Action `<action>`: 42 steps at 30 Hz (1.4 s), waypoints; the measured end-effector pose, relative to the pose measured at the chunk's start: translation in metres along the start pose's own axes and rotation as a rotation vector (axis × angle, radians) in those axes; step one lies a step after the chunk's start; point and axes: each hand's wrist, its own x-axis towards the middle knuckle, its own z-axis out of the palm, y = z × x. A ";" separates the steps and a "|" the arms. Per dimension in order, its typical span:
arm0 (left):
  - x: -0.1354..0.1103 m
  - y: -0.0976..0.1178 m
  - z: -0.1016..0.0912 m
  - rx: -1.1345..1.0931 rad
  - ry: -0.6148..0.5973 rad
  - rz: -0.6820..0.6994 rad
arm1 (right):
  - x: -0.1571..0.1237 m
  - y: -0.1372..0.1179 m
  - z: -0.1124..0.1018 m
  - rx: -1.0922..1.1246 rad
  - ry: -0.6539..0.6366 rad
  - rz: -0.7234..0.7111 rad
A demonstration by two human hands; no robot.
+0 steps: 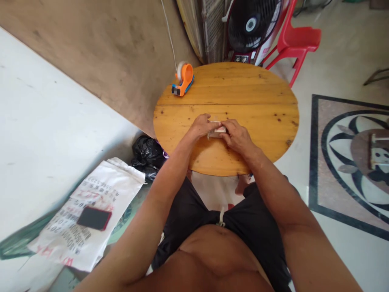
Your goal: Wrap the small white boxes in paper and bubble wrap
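Note:
Both my hands rest together near the middle of a round wooden table (258,101). My left hand (201,125) and my right hand (235,136) pinch a small flat pale object (219,129) between their fingertips, low on the tabletop. The object is mostly hidden by my fingers, so I cannot tell what it is. An orange tape dispenser (183,80) with a roll of clear tape stands at the table's far left edge, well away from my hands.
A black fan (252,22) and a red plastic chair (296,38) stand behind the table. On the floor to my left lie a black plastic bag (147,156) and a printed white sack (91,211) with a red-cased phone (94,217) on it.

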 end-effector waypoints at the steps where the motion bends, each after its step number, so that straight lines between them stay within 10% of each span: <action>1: 0.001 0.000 0.000 -0.017 -0.008 -0.003 | -0.001 0.000 0.000 0.006 0.004 -0.005; 16: -0.020 0.007 0.002 0.017 -0.059 0.104 | -0.004 0.014 -0.008 0.184 -0.009 0.022; 25: -0.030 -0.003 0.010 -0.112 -0.023 0.258 | 0.006 0.044 -0.007 0.503 0.157 0.381; 32: -0.028 -0.012 0.014 -0.081 -0.046 0.490 | 0.017 0.040 -0.005 0.875 0.028 0.545; 42: -0.027 -0.017 0.016 -0.190 -0.106 0.451 | 0.016 0.040 -0.034 1.007 -0.151 0.473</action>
